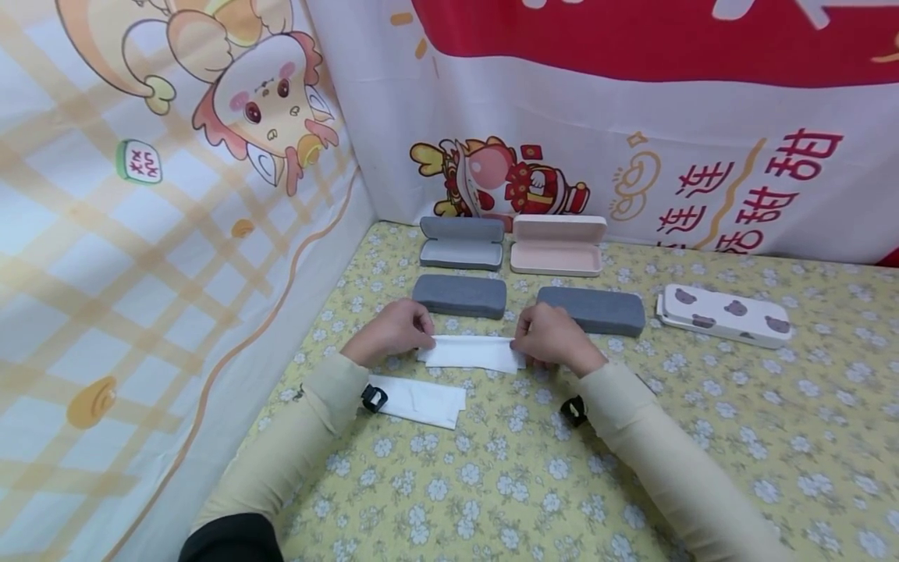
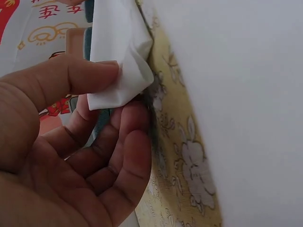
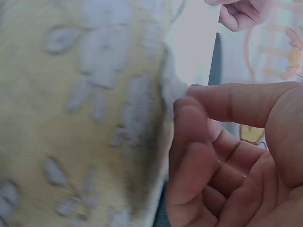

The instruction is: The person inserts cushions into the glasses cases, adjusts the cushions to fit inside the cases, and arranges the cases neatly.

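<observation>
One smooth white cloth (image 1: 469,352), folded rectangular; left fingers (image 2: 100,75), right fingers (image 3: 234,101) pinch ends.

White cloth (image 1: 469,353), folded, ends pinched

Cloths (image 1: 467,353) are plain white. One case (image 1: 719,318) bears brownish bear heads on white. Bench (image 1: 534,499) shows white flowers on yellow.

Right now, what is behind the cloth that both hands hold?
Beyond the cloth lies a closed gray case, with an open gray case behind it. What lies directly under the cloth is covered.
</observation>
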The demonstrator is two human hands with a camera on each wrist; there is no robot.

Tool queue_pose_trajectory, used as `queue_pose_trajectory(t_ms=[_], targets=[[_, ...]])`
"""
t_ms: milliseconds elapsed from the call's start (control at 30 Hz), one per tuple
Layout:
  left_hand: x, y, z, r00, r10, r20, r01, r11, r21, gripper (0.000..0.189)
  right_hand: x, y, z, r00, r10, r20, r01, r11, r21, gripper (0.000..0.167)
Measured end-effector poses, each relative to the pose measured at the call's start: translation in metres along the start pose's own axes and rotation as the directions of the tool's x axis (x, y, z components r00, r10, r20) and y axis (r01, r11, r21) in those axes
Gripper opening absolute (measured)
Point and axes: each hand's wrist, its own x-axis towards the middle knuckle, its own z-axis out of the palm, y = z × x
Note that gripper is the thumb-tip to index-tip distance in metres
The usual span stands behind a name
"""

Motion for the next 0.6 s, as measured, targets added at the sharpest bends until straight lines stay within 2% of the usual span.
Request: queue_pose_trajectory(t_ms=[67, 167, 267, 467, 600], targets=[[-0.002, 0.0, -0.001, 1.0, -0.009, 0.016, 0.01, 0.997, -0.076, 0.01, -0.002, -0.002, -0.004, 1.0, -0.011, -0.011, 0.011, 1.0, 0.001, 0.015], [-0.005, 0.0, -0.003, 0.999, 0.006, 0.032, -0.001, 0.991, -0.134, 0.008, -0.005, -0.005, -0.012, 0.999, -0.034, -0.031, 0.033, 0.999, -0.017, 0.013], [-0.004, 0.001, -0.006, 0.999, 0.013, 0.042, -0.007, 0.988, -0.156, 0.009, -0.01, -0.008, -0.019, 0.998, -0.043, -0.04, 0.043, 0.999, 0.0, 0.013], [0.001, 0.005, -0.011, 0.997, -0.043, 0.059, 0.052, 0.984, -0.169, 0.012, -0.017, -0.011, -0.028, 0.996, -0.06, -0.063, 0.064, 0.996, 0.063, 0.017], [0.002, 0.01, -0.013, 0.998, -0.001, 0.06, 0.014, 0.977, -0.215, 0.011, -0.02, -0.012, -0.035, 0.992, -0.075, -0.106, 0.089, 0.987, 0.136, 0.01]])
